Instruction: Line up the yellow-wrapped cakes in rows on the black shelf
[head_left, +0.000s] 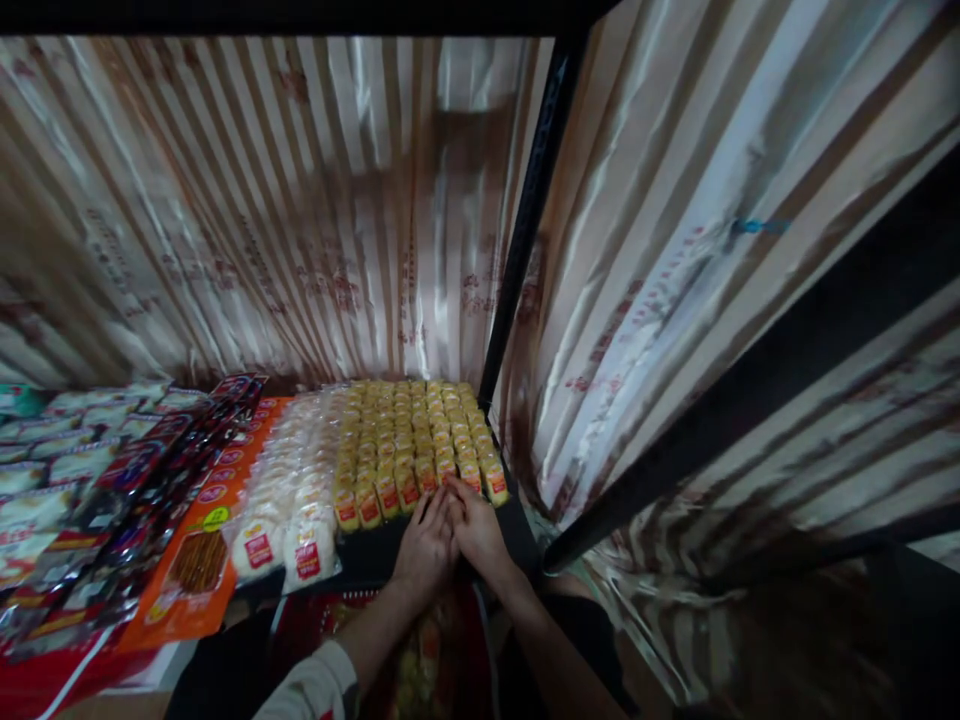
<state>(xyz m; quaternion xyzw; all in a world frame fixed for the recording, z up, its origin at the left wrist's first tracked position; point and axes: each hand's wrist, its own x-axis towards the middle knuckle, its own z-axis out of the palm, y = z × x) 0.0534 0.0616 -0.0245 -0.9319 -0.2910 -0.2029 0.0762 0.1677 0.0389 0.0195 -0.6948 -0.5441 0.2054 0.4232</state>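
Note:
Rows of small yellow packaged cakes (409, 440) with red labels stand on a dark shelf (375, 548). At their front edge, my left hand (427, 540) and my right hand (476, 530) are close together. The fingers of both are bent inward and nearly meet at the front row; whatever lies between them is hidden by the hands. Below my forearms is a red basket (281, 635) with more yellow packets (409, 680) in it, partly covered by my arms.
Left of the cakes lie white round packets (307, 550), an orange snack bag (191, 570), dark glossy packs (142, 500) and white packs (45, 510). A black post (529, 230) rises at the shelf's corner. Pleated printed sheeting (300, 200) hangs behind. A dark slanted bar (712, 400) crosses the right.

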